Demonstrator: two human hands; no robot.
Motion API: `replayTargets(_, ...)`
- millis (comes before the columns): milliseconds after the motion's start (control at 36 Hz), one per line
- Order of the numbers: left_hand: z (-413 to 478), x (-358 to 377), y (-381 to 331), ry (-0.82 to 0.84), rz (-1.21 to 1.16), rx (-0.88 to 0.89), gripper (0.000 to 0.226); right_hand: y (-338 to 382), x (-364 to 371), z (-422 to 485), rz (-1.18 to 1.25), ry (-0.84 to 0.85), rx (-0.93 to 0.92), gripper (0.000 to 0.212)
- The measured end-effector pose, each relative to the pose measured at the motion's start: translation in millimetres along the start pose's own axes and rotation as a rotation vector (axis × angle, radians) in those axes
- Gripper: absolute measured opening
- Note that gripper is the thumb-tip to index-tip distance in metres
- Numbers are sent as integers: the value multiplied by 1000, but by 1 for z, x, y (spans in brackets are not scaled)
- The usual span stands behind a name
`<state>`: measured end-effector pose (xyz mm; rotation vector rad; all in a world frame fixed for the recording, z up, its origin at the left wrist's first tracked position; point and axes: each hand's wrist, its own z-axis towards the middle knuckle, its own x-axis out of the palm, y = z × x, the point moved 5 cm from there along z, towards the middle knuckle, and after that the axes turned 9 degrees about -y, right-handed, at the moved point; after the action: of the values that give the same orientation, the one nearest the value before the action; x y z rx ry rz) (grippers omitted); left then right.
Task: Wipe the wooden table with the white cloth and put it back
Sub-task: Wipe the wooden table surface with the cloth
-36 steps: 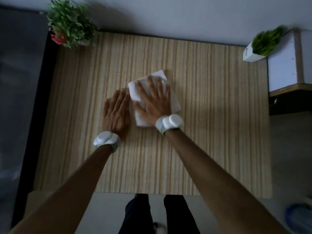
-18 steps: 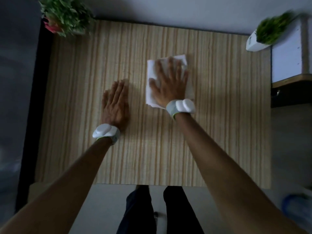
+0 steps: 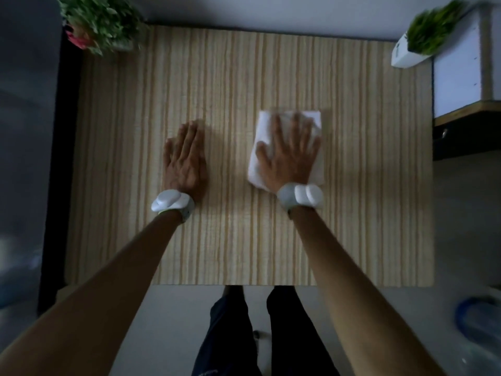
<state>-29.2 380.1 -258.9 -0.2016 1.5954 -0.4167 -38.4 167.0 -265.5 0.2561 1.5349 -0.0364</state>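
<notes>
Cloth (image 3: 287, 123) lies folded on the striped wooden counter (image 3: 233, 85), right of centre — right hand (image 3: 291, 156) pressed flat on it, fingers spread, gripping nothing. Left hand (image 3: 185, 161) rests flat on bare wood beside it — fingers straight.

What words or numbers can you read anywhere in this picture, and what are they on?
No text here can be read.
White plant pot at the far right corner of the striped wooden table: a small dark mark on its side, too blurred to read.
Dark trousers at the bottom edge: a faint pale mark, too small and dim to read.
Folded white cloth and white wristbands: no writing visible.
</notes>
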Motion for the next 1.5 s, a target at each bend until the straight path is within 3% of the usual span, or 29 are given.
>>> replayTargets(139,-1,1,1,-2,6,-16,56,30,6,-64,118,33,-27,69)
replayTargets(194,-3,2,1,3,24,-12,58,61,7,-50,117,81,-143,67)
replayTargets(306,-2,4,1,-23,8,-18,55,88,-4,6,79,-39,-332,59)
replayTargets(417,-2,2,1,-15,7,-17,54,29,0,18,-51,-20,-139,67)
replayTargets(500,-2,1,-1,-11,-1,-38,54,-2,2,-32,-29,-43,11,69)
replayTargets(639,-1,1,-1,-34,11,-43,55,65,6,-52,66,47,-157,50)
replayTargets(722,-4,6,1,-26,37,-9,57,79,2,-22,91,-46,-302,57)
replayTargets(778,-3,6,4,-11,31,-16,56,67,0,12,59,-79,-273,62)
replayTargets(861,1,4,3,-10,9,-14,54,26,-3,35,4,-60,-81,66)
replayTargets(972,0,5,4,-1,9,-36,55,4,0,-28,-8,-18,38,73)
replayTargets(1111,-3,9,6,-7,35,-15,59,61,11,-37,144,62,-97,70)
replayTargets(1194,-2,12,6,-20,34,-19,57,71,9,5,44,25,-233,67)
replayTargets(1278,0,11,9,-24,8,-14,55,43,2,39,18,-50,-113,68)
replayTargets(1389,1,11,10,-17,0,1,56,10,7,-9,-23,-40,85,73)
replayTargets(1500,-2,13,11,-12,24,-11,58,57,10,-51,120,-14,-16,68)
